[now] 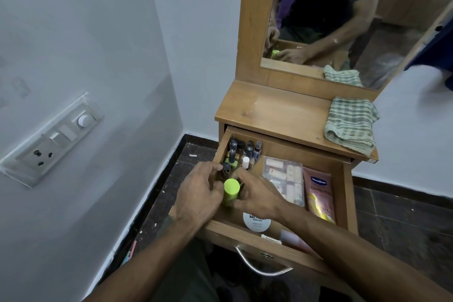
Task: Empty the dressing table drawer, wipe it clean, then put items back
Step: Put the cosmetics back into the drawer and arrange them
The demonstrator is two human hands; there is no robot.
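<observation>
The wooden drawer (343, 193) of the dressing table is pulled open. Both hands reach into its left side. My left hand (196, 193) and my right hand (257, 193) close around a bottle with a bright green cap (231, 189), standing upright between them. Behind it stand several small nail polish bottles (247, 152). To the right lie a clear box of small items (285, 176) and a pink Vaseline sachet (320, 193). A round white nail polish wipes tub (257, 222) sits near the drawer front. A green checked cloth (350, 125) lies folded on the table top (269, 110).
A mirror (331, 14) rises behind the table top and reflects my arms. The white wall at the left carries a switch and socket panel (51, 140). Dark tiled floor (404, 216) surrounds the table. A metal handle (262, 267) hangs on the drawer front.
</observation>
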